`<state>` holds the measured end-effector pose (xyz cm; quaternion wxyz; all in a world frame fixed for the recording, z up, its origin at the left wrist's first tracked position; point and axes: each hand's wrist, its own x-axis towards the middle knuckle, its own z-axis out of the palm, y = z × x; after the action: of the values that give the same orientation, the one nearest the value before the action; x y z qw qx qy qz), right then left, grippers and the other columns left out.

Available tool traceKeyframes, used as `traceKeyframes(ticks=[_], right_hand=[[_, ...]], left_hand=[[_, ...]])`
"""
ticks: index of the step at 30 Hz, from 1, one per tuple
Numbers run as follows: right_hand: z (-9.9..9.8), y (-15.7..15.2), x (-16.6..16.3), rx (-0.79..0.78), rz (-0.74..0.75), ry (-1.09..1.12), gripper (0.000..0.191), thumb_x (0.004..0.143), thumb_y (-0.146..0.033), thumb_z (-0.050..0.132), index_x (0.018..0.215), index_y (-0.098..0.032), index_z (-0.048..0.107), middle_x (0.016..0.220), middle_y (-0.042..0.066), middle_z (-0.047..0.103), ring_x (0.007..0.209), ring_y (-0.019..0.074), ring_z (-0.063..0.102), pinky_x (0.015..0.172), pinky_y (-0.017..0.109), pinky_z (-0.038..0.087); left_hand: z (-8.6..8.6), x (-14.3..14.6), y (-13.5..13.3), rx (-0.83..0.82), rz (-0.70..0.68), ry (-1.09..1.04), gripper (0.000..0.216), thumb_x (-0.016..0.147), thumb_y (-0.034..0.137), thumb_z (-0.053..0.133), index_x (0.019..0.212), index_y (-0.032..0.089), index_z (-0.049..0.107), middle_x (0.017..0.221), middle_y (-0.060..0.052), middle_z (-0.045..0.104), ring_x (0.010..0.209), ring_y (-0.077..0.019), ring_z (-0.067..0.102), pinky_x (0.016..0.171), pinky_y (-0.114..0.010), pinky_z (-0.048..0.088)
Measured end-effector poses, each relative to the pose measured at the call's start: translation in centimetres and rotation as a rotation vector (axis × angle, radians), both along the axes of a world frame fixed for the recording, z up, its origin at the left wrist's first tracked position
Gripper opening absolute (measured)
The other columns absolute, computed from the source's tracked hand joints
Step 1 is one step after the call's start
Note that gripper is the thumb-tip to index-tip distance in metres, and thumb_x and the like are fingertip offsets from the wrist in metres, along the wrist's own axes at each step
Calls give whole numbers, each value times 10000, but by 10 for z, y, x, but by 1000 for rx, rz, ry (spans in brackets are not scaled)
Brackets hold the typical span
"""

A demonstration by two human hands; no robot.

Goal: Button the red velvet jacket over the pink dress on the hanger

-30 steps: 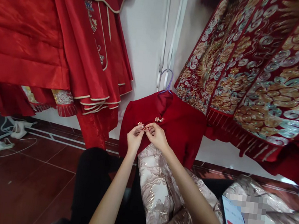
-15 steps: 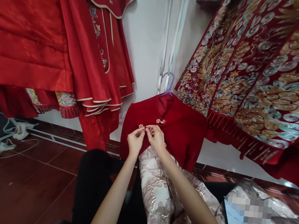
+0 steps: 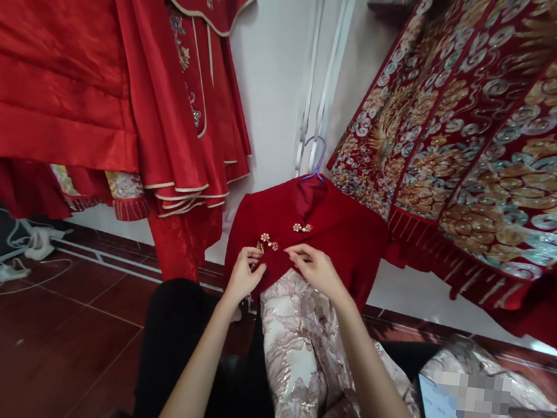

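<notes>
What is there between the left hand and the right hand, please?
In the head view, the lower flower clasp shows between left hand and right hand, on the red jacket; a small golden piece is at the left hand.

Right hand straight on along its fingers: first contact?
Probably the gold-and-white, flower-ended clasp against the red cloth jacket, left of the right hand; depth unclear, so the jacket might come first.

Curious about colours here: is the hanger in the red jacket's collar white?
No, the hanger in the red jacket is purple.
</notes>
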<state>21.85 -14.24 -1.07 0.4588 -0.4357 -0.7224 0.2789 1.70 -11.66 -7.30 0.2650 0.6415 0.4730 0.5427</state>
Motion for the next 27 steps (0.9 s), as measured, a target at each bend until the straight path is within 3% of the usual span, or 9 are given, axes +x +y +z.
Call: traceKeyframes(ticks=[4, 6, 11, 15, 18, 21, 24, 27], right_hand=[[1, -27, 43, -57, -83, -177, 207, 831, -266, 544, 991, -211, 665, 1016, 57, 694, 902, 179, 663, 800, 304, 528], [-3, -28, 55, -80, -122, -236, 220, 824, -239, 540, 1007, -208, 656, 1026, 66, 688, 875, 175, 664, 799, 308, 522], [-20, -12, 50, -146, -171, -324, 269, 690, -148, 654, 958, -169, 632, 884, 63, 694, 729, 159, 646, 682, 274, 511], [-23, -3, 51, -178, -167, -229, 144, 695, -216, 687, 828, -173, 652, 777, 41, 697, 705, 150, 648, 667, 257, 499], [-15, -6, 69, -213, -99, -89, 236, 720, -341, 690, 878, -167, 662, 802, 51, 707, 708, 153, 650, 680, 277, 506], [0, -19, 85, -272, 12, 44, 341, 717, -414, 693, 930, -151, 656, 854, 70, 707, 736, 155, 647, 688, 290, 514], [18, -35, 86, -353, 116, 101, 364, 692, -419, 716, 931, -150, 661, 871, 75, 707, 780, 161, 650, 716, 299, 521], [30, -47, 69, -396, 193, 109, 342, 694, -401, 721, 921, -151, 665, 863, 72, 709, 784, 159, 653, 734, 303, 523]], left_hand=[[-5, -26, -16, -204, -341, 266, 406, 673, 269, 702, 996, 186, 470, 824, 11, 558, 709, -125, 561, 676, -263, 467], [-3, -32, -20, -223, -414, 305, 378, 704, 273, 673, 1008, 196, 461, 777, 35, 535, 687, -114, 545, 666, -249, 452], [-2, -27, -19, -188, -304, 246, 278, 789, 375, 604, 963, 196, 482, 726, 36, 538, 639, -108, 538, 646, -238, 447], [10, -21, -20, -75, -166, 136, 249, 812, 409, 583, 907, 187, 520, 788, -4, 618, 692, -124, 583, 657, -237, 454], [32, -19, -28, -22, -140, -10, 245, 805, 401, 600, 883, 175, 545, 825, -22, 643, 751, -131, 605, 699, -238, 468], [47, -10, -40, -112, -295, -48, 278, 797, 397, 611, 944, 162, 584, 852, -42, 667, 776, -143, 625, 742, -264, 491], [43, 11, -48, -196, -449, 69, 321, 794, 348, 619, 1052, 157, 596, 938, -82, 690, 838, -168, 647, 748, -286, 509], [29, 36, -52, -99, -283, 193, 211, 812, 251, 578, 1004, 166, 602, 898, -78, 694, 828, -171, 653, 711, -275, 507]])
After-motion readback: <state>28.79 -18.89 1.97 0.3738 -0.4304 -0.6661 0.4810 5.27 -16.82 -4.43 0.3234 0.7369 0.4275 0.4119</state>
